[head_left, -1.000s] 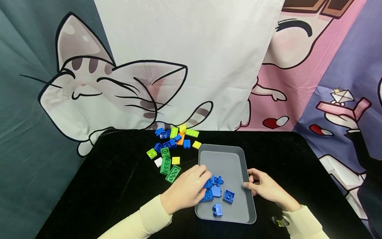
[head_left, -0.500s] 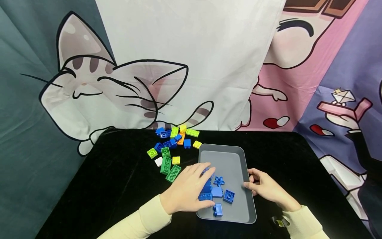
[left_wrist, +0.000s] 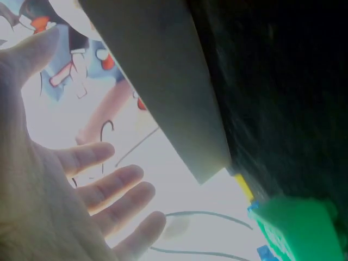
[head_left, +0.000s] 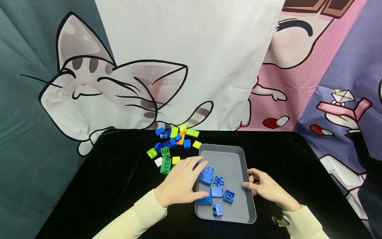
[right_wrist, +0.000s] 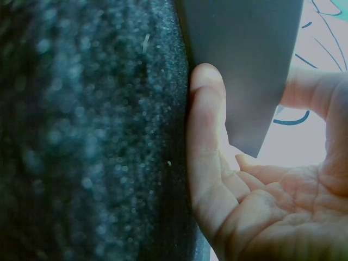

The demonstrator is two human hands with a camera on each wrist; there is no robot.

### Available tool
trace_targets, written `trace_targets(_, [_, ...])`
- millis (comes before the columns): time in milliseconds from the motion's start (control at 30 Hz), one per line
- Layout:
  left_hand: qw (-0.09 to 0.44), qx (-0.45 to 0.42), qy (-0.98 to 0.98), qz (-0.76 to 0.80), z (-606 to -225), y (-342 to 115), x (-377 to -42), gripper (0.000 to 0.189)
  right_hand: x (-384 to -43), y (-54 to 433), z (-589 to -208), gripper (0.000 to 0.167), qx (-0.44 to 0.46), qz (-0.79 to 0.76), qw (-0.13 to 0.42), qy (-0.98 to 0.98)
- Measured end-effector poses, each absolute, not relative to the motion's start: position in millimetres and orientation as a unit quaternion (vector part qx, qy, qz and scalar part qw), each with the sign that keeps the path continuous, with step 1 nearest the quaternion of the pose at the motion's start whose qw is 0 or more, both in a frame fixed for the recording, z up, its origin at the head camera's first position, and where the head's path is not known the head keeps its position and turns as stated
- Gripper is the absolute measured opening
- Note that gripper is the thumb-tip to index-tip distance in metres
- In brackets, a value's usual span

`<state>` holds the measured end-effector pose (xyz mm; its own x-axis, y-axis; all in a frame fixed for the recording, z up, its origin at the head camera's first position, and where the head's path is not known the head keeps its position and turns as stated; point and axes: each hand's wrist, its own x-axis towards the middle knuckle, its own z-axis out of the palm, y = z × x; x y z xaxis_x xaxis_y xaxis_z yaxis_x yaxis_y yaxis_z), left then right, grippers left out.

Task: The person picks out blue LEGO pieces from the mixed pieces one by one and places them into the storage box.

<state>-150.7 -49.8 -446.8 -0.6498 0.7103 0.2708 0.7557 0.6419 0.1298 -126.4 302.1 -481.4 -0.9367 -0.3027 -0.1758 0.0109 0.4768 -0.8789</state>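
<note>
Head view: left hand (head_left: pixel 180 182) spread, holding nothing, at left rim of gray tray (head_left: pixel 231 162); right hand (head_left: pixel 267 187) pinches right rim. Blue bricks (head_left: pixel 217 192) in tray, lower centre. Likely loading blues; next calls for another from mixed pile (head_left: pixel 173 142), mid-frame.

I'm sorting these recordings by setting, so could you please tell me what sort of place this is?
Probably an improvised indoor tabletop workspace: a black-covered table stands before a cartoon-printed hanging cloth, and on it sits a gray tray holding blue toy bricks.
</note>
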Motion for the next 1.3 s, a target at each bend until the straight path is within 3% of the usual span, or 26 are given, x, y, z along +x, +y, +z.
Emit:
trace_targets(500, [0.126,-0.346,-0.924,-0.099,-447.4,-91.7,-177.9,0.092,-128.3,302.9,-481.1,0.041,-0.086,-0.506,0.156,0.844])
trace_targets(1300, [0.094,-0.238,-0.958,-0.125,-462.3,-155.3,-238.2,0.071,-126.3,301.9,-479.8,0.040,-0.081,-0.497,0.152,0.851])
